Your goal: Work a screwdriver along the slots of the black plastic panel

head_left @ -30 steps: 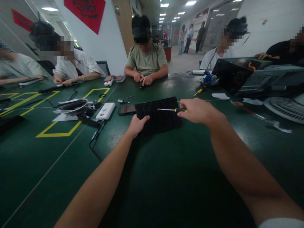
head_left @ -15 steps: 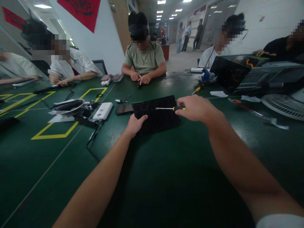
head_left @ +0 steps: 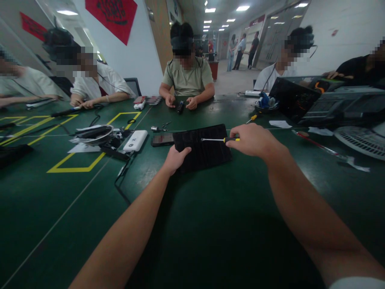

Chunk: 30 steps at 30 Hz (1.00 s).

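My left hand grips the left edge of a flat black wallet-like case, thumb on its upper face. The case is tilted up towards me, with a crease down its middle and faint slot lines. In my right hand is a screwdriver with a yellow and black handle. Its metal shaft points left across the case, the tip over the crease; I cannot tell whether it touches. A dark phone lies just left of the case. Behind that lie a small metal cylinder and several tiny parts.
A white power bank with a cable and a cluttered pile stand to the left. On the right are another screwdriver, a computer case, a white fan grille and paper scraps. Several people sit around the green table.
The whole view has shifted slightly. My hands, the case and the screwdriver keep nearly the same arrangement. The person opposite has parted their hands, leaving a small black object on the table between them.
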Each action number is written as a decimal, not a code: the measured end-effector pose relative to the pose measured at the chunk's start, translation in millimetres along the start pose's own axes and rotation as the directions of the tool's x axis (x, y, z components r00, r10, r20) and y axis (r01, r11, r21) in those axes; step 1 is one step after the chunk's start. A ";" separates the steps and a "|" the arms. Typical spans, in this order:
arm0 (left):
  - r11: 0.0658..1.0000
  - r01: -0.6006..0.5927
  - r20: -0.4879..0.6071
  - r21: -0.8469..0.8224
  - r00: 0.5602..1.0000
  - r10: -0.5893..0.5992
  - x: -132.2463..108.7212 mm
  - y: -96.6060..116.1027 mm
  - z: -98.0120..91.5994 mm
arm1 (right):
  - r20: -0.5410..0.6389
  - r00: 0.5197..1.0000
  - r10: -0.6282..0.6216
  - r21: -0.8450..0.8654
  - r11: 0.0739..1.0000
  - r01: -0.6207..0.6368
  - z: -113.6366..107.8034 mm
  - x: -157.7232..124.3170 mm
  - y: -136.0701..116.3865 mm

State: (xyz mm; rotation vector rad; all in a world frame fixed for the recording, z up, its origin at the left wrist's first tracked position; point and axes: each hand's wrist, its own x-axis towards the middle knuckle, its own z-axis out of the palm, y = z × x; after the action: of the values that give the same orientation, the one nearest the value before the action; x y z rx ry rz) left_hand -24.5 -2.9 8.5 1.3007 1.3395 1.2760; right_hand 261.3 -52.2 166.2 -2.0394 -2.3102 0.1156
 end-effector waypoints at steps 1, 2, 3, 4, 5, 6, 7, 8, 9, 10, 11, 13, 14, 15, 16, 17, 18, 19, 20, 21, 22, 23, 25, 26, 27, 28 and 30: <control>1.000 0.002 -0.004 0.000 1.000 -0.002 -0.3 0.4 0.3 | -0.002 1.000 -0.001 -0.001 1.000 0.001 0.1 0.1 0.3; 1.000 0.004 -0.009 0.000 1.000 -0.004 -0.7 1.0 0.6 | -0.007 1.000 -0.001 -0.004 1.000 0.001 0.3 0.3 0.7; 1.000 0.008 -0.013 0.000 1.000 -0.008 -1.0 1.8 0.8 | -0.013 1.000 0.000 -0.006 1.000 0.000 0.7 0.6 1.2; 1.000 0.012 -0.015 -0.002 1.000 -0.012 -1.4 2.7 1.0 | -0.018 1.000 0.001 -0.008 1.000 -0.001 1.1 0.8 1.7; 1.000 0.016 -0.013 -0.003 1.000 -0.016 -1.7 3.7 1.1 | -0.022 1.000 0.001 -0.011 1.000 -0.001 1.6 1.1 2.2; 1.000 0.017 -0.010 -0.005 1.000 -0.017 -2.1 4.7 1.2 | -0.025 1.000 0.000 -0.015 1.000 0.000 1.9 1.3 2.5; 1.000 0.016 -0.006 -0.006 1.000 -0.016 -2.4 5.6 1.3 | -0.024 1.000 -0.002 -0.018 1.000 0.002 2.2 1.6 2.7; 1.000 0.014 -0.003 -0.003 1.000 -0.014 -2.6 6.3 1.2 | -0.020 1.000 -0.002 -0.021 1.000 0.002 2.2 1.7 2.7; 1.000 0.010 -0.003 0.002 1.000 -0.010 -2.7 6.8 1.2 | -0.013 1.000 -0.001 -0.024 1.000 0.001 1.9 1.7 2.5; 1.000 0.005 -0.005 0.006 1.000 -0.005 -2.7 7.0 1.1 | -0.006 1.000 0.001 -0.029 1.000 -0.001 1.5 1.6 2.0; 1.000 0.002 -0.005 0.008 1.000 -0.002 -2.5 6.8 1.0 | 0.005 1.000 0.003 -0.032 0.999 -0.003 0.8 1.4 1.4; 1.000 -0.004 -0.002 0.004 1.000 0.004 -1.5 5.5 0.7 | 0.029 0.999 0.014 -0.036 0.999 -0.013 -0.7 0.9 0.1; 1.000 -0.006 0.000 0.001 1.000 0.006 -0.9 4.4 0.5 | 0.041 0.999 0.019 -0.037 0.999 -0.018 -1.4 0.7 -0.4; 1.000 -0.009 0.001 -0.002 1.000 0.009 -0.2 3.2 0.4 | 0.053 0.998 0.022 -0.038 0.999 -0.020 -1.8 0.7 -0.7; 1.000 -0.012 0.003 -0.002 1.000 0.012 0.4 2.0 0.3 | 0.064 0.998 0.022 -0.037 0.999 -0.020 -1.9 1.0 -0.6; 1.000 -0.015 0.004 0.000 1.000 0.015 1.0 0.9 0.2 | 0.073 0.997 0.018 -0.036 0.999 -0.015 -1.6 1.4 -0.2; 1.000 -0.017 0.005 0.001 1.000 0.017 1.4 -0.1 0.1 | 0.078 0.997 0.010 -0.034 0.999 -0.007 -1.0 2.1 0.4; 1.000 -0.019 0.008 0.001 1.000 0.019 1.7 -0.7 0.1 | 0.078 0.997 0.000 -0.030 1.000 0.002 -0.1 2.9 1.1; 1.000 -0.019 0.010 0.001 1.000 0.019 1.7 -1.1 0.1 | 0.072 0.997 -0.006 -0.025 1.000 0.008 0.9 3.6 1.8; 1.000 -0.019 0.010 0.001 1.000 0.019 1.7 -1.1 0.0 | 0.060 0.998 -0.007 -0.019 1.000 0.008 1.9 4.3 2.5; 1.000 -0.018 0.008 0.002 1.000 0.018 1.5 -0.8 0.0 | 0.047 0.999 -0.004 -0.013 1.000 0.004 2.9 4.8 2.9; 1.000 -0.017 0.005 0.003 1.000 0.017 1.2 -0.4 0.0 | 0.035 0.999 0.000 -0.006 1.000 0.000 3.7 5.1 3.2; 1.000 -0.011 0.002 0.004 1.000 0.011 0.7 0.6 -0.1 | 0.018 1.000 0.002 0.006 1.000 -0.002 4.7 5.2 3.5; 1.000 -0.007 0.002 0.003 1.000 0.007 0.6 0.9 -0.2 | 0.016 1.000 -0.001 0.011 1.000 0.001 4.9 5.1 3.6; 1.000 -0.004 0.002 0.002 1.000 0.004 0.6 0.9 -0.3 | 0.016 1.000 -0.007 0.012 1.000 0.007 5.1 5.1 3.9; 1.000 -0.004 0.002 0.000 1.000 0.004 0.8 0.6 -0.4 | 0.016 1.000 -0.013 0.011 1.000 0.013 5.2 5.1 4.3; 1.000 -0.009 0.002 -0.003 1.000 0.009 1.4 -0.8 -0.7 | 0.008 1.000 -0.022 0.002 1.000 0.022 5.7 5.4 5.7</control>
State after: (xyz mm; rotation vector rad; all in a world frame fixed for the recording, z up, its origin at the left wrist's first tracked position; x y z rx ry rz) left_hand -25.3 -1.5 7.9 1.3075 1.3314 1.2818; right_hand 265.7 -46.2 160.0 -2.0161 -2.3349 0.1256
